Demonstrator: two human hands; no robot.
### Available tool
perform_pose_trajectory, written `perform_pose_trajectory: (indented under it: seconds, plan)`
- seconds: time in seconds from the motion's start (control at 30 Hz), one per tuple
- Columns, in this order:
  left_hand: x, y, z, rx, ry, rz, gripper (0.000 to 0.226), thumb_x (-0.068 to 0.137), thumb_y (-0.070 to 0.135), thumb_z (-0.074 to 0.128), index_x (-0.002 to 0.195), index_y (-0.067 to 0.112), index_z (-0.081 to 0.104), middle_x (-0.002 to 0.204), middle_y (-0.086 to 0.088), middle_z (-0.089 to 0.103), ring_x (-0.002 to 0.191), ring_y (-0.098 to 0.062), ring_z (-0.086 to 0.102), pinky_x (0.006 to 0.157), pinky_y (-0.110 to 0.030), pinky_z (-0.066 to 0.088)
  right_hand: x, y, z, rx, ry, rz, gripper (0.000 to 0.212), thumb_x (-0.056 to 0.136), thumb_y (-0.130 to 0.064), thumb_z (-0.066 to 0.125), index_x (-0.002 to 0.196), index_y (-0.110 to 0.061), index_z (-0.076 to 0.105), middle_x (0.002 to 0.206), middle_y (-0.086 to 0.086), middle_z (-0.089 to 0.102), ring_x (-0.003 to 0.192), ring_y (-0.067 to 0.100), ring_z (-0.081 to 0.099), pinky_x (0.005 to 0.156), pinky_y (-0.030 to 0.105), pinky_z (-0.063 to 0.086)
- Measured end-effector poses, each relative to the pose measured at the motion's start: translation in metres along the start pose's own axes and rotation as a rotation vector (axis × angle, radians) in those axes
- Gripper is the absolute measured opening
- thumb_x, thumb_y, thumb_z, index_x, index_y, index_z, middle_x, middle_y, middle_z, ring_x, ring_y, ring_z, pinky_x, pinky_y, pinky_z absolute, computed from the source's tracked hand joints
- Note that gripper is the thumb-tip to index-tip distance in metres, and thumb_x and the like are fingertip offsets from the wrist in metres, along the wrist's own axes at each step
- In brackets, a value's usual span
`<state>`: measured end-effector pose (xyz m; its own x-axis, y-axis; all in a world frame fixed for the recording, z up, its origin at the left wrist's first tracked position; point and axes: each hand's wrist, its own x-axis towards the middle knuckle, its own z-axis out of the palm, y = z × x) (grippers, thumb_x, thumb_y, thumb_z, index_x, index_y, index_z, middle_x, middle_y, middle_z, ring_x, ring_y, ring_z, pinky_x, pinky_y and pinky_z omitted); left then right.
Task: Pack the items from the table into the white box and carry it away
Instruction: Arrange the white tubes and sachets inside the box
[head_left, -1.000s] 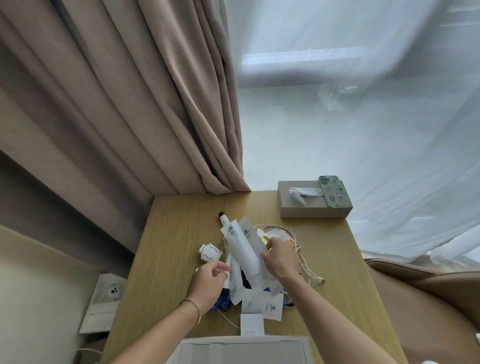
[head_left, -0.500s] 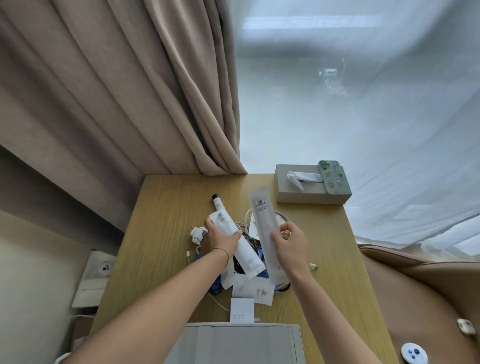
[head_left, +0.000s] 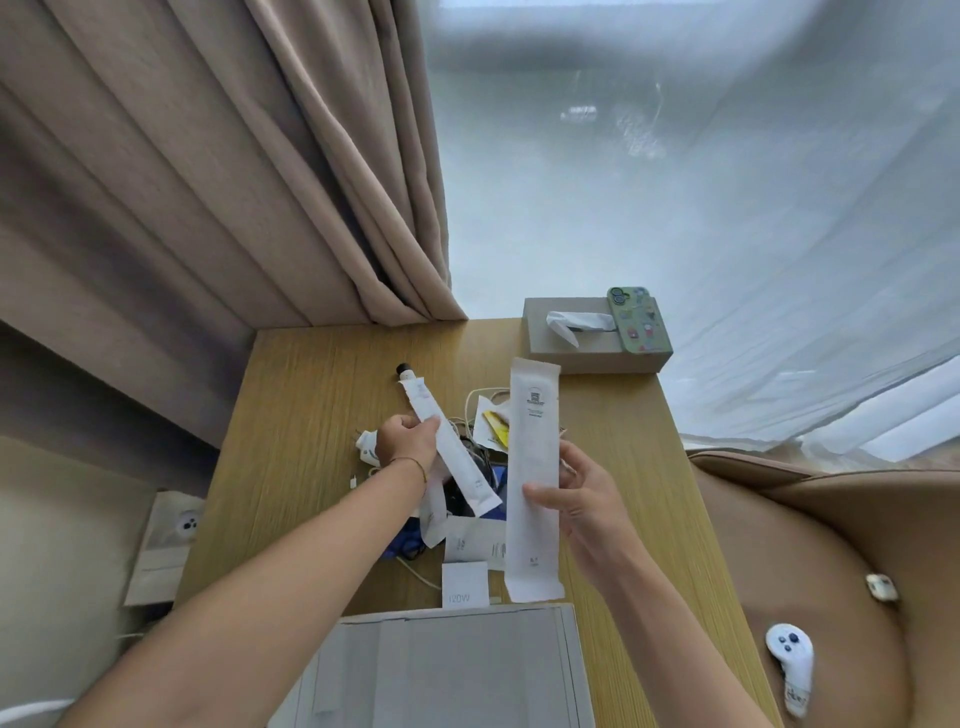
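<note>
1. White box (head_left: 447, 670) sits open at the table's (head_left: 306, 415) near edge, nothing in it that I can see
2. My right hand (head_left: 576, 499) pinches a long white sachet (head_left: 532, 478) upright, just beyond the box; one light grip, so it could slip and land outside the rim
3. My left hand (head_left: 408, 441) is clamped on the white tube (head_left: 447, 447), farther beyond the box, over the pile
4. Cables (head_left: 478, 415) tangle under that pile beyond the box; lifting the tube may snag one and drag the small packets (head_left: 493, 426) off the table
</note>
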<state>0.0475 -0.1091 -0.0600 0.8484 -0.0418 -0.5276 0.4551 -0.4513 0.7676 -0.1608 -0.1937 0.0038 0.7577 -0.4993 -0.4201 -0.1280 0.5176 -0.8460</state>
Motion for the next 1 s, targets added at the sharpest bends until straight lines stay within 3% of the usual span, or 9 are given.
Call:
perform_pose_trajectory:
  seconds: [0.17, 0.33, 0.43, 0.57, 0.67, 0.77, 0.9, 1.0]
  plan:
    - [-0.022, 0.008, -0.023, -0.229, -0.119, 0.046, 0.015, 0.091, 0.021, 0.069, 0.082, 0.016, 0.058, 0.087, -0.004, 0.066, 0.069, -0.013, 0.063, 0.056, -0.022, 0.053, -0.025, 0.005, 0.008, -0.05, -0.021, -0.012, 0.043, 0.073, -0.006, 0.084, 0.108, -0.03, 0.078, 0.113, 0.002, 0.077, 0.1, 0.022, 0.074, 0.079, 0.035, 0.061]
    - [-0.054, 0.007, -0.065, -0.379, -0.199, 0.115, 0.004, 0.096, 0.017, 0.062, 0.095, 0.021, 0.063, 0.111, -0.013, 0.07, 0.095, -0.026, 0.071, 0.084, -0.041, 0.06, -0.058, 0.011, 0.024, -0.098, -0.029, -0.017, 0.033, 0.075, -0.02, 0.083, 0.108, -0.019, 0.079, 0.111, 0.008, 0.078, 0.1, 0.025, 0.074, 0.079, 0.033, 0.061]
    - [-0.069, -0.001, -0.095, -0.457, -0.191, 0.138, 0.005, 0.097, 0.018, 0.061, 0.098, 0.022, 0.062, 0.11, -0.011, 0.071, 0.095, -0.024, 0.073, 0.078, -0.04, 0.062, -0.079, 0.02, 0.032, -0.177, -0.04, -0.005, 0.021, 0.082, -0.014, 0.08, 0.103, -0.017, 0.081, 0.105, 0.009, 0.079, 0.094, 0.026, 0.075, 0.078, 0.036, 0.058]
    - [-0.082, -0.023, -0.135, -0.55, -0.12, 0.095, 0.014, 0.095, 0.02, 0.064, 0.108, 0.015, 0.061, 0.111, -0.01, 0.071, 0.098, -0.024, 0.072, 0.066, -0.034, 0.062, -0.105, 0.04, 0.041, -0.24, -0.056, 0.009, 0.02, 0.087, -0.002, 0.075, 0.104, -0.012, 0.08, 0.094, 0.004, 0.08, 0.073, 0.006, 0.071, 0.058, 0.013, 0.048]
    - [-0.091, -0.042, -0.159, -0.542, -0.059, 0.079, 0.023, 0.095, 0.024, 0.063, 0.115, 0.014, 0.057, 0.111, -0.008, 0.07, 0.097, -0.023, 0.072, 0.062, -0.032, 0.06, -0.118, 0.061, 0.047, -0.282, -0.062, 0.023, 0.026, 0.087, 0.003, 0.073, 0.11, -0.008, 0.076, 0.099, 0.008, 0.08, 0.082, 0.012, 0.075, 0.061, 0.013, 0.051]
    - [-0.1, -0.06, -0.179, -0.504, -0.001, 0.062, 0.027, 0.096, 0.026, 0.061, 0.121, 0.018, 0.054, 0.113, -0.006, 0.068, 0.097, -0.023, 0.071, 0.065, -0.036, 0.062, -0.123, 0.085, 0.052, -0.394, -0.073, 0.03, 0.026, 0.088, 0.002, 0.073, 0.109, -0.011, 0.076, 0.103, 0.006, 0.08, 0.094, 0.019, 0.076, 0.075, 0.026, 0.059]
    - [-0.109, -0.079, -0.203, -0.5, 0.074, 0.021, 0.034, 0.098, 0.027, 0.057, 0.13, 0.019, 0.049, 0.118, -0.006, 0.065, 0.098, -0.021, 0.069, 0.067, -0.038, 0.062, -0.122, 0.119, 0.059, -0.531, -0.06, 0.026, 0.033, 0.087, -0.002, 0.075, 0.101, -0.032, 0.074, 0.099, -0.009, 0.08, 0.093, 0.009, 0.075, 0.074, 0.019, 0.056]
    - [-0.113, -0.088, -0.219, -0.583, 0.078, -0.05, 0.039, 0.098, 0.024, 0.059, 0.134, 0.015, 0.046, 0.12, -0.009, 0.064, 0.099, -0.021, 0.067, 0.067, -0.036, 0.058, -0.115, 0.145, 0.06, -0.611, -0.034, 0.085, 0.033, 0.086, -0.004, 0.075, 0.093, -0.036, 0.071, 0.098, -0.013, 0.079, 0.093, 0.008, 0.074, 0.075, 0.02, 0.055]
